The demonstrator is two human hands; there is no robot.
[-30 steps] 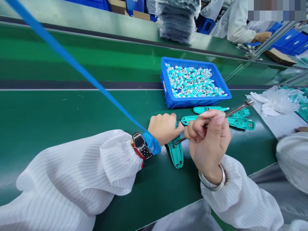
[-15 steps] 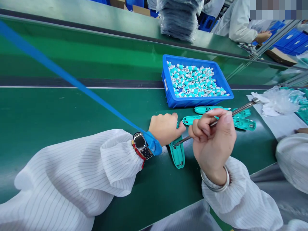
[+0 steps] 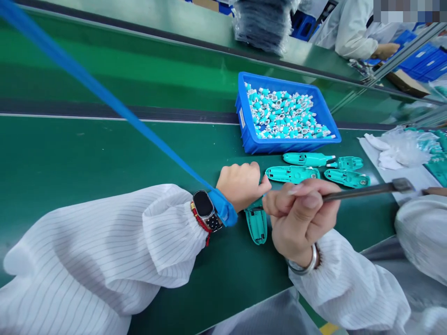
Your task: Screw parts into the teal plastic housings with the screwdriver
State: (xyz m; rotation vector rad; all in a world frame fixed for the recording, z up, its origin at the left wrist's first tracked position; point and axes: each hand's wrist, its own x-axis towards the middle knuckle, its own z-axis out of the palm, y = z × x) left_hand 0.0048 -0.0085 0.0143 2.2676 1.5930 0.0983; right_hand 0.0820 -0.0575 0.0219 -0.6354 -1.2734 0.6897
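My left hand (image 3: 239, 184) is closed over the upper part of a turquoise plastic shell (image 3: 257, 227), holding it on the green table. The shell's lower end points toward me, its hollow inside facing up. Beside it, my right hand (image 3: 302, 216) grips slim metal tweezers (image 3: 366, 190) between thumb and fingers. Their thick back end sticks out to the right, while the tip reaches over the shell and is partly hidden by my fingers. Beyond my hands lie several more turquoise shell pieces, including a long open one (image 3: 292, 174) and a closed-looking one (image 3: 307, 159).
A blue bin (image 3: 293, 145) full of small turquoise-and-white parts stands behind the shells. A blue strap (image 3: 139, 128) runs from my left wrist to the upper left. Plastic bags (image 3: 401, 146) lie on white sheeting at right. Across the line, a co-worker's hand (image 3: 386, 50) shows.
My right hand has turned and shifted slightly left, so the tweezers lie flatter and their back end has dropped. My left hand stays on the shell. The view has shifted slightly.
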